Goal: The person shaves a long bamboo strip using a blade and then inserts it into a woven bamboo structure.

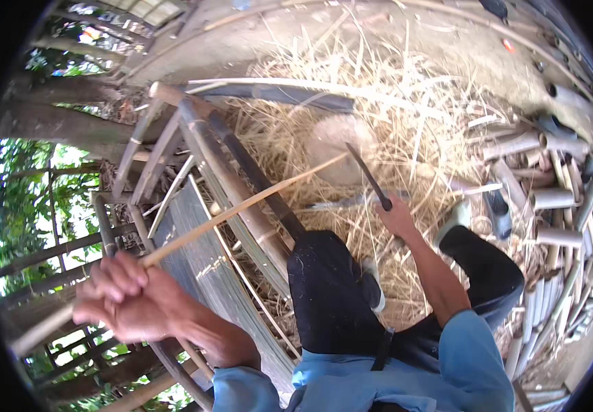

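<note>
A long, thin bamboo strip (241,206) runs slantwise from the lower left toward the middle. My left hand (128,295) is raised and closed around it, with the strip's near end passing out behind the hand. My right hand (398,216) grips a knife (370,176) by its handle; the dark blade points up and to the left. The strip's far end reaches close to the blade's tip; whether they touch I cannot tell. Just beyond them stands a round wooden chopping block (341,147), partly covered by pale shavings.
Pale bamboo shavings (406,103) cover the ground ahead. To my left is a bamboo bench frame (228,172) with dark slats (235,295). Cut bamboo pieces (557,199) are heaped at right. A split length (283,96) lies beyond the block.
</note>
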The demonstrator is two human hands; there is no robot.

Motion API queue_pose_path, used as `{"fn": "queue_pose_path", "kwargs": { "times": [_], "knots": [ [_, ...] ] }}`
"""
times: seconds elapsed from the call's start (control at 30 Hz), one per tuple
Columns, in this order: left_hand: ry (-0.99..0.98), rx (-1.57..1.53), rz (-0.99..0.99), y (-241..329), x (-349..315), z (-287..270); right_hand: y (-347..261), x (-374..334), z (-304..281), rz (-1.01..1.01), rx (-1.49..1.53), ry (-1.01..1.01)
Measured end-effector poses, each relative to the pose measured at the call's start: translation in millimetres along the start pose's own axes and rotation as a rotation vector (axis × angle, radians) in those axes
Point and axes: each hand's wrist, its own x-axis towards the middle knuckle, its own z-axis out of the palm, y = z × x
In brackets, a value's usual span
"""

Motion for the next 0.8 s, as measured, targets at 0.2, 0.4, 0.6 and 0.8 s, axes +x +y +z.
{"fn": "queue_pose_path", "kwargs": {
  "times": [0.2, 0.4, 0.6, 0.8],
  "knots": [
    [0.369, -0.096, -0.158, -9.7, 16.8, -28.7, -127.3, -41.3, -59.0, 0.089, 0.984, 0.247],
    [0.600, -0.226, -0.365, -47.2, -62.9, -74.0, -167.9, -59.8, -138.9, -0.216, 1.361, 0.711],
    [-0.107, 0.879, -1.186, 19.3, -116.2, -114.2, -223.1, -113.8, -185.9, -0.425, 1.183, 0.853],
    [-0.975, 0.865, -0.094, 9.1, -57.9, 62.2, -273.6, -161.3, -215.1, -0.615, 1.037, 0.828]
  ]
}}
